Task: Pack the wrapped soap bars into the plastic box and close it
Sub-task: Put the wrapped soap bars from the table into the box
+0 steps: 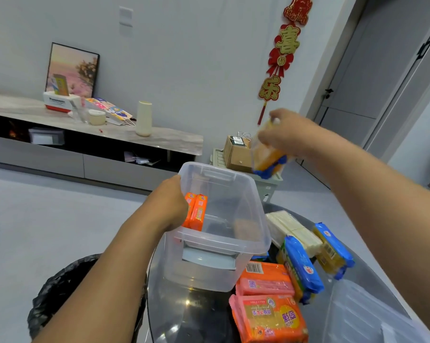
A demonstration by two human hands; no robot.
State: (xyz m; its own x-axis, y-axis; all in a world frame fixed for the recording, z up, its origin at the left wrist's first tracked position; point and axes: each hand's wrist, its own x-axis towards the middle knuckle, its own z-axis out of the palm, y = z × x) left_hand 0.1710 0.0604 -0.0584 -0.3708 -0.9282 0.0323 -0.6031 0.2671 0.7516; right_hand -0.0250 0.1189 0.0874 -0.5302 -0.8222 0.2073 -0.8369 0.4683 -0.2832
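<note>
A clear plastic box stands open on a round glass table, two orange soap bars upright against its left wall, where the left hand grips the rim with fingers curled inside. The right hand, raised above and beyond the box, is closed around a blurred yellow bar in a blue wrapper. More bars lie on the table right of the box: blue packs, orange packs, white ones, beside the lid; a black-lined bin sits at left.
</note>
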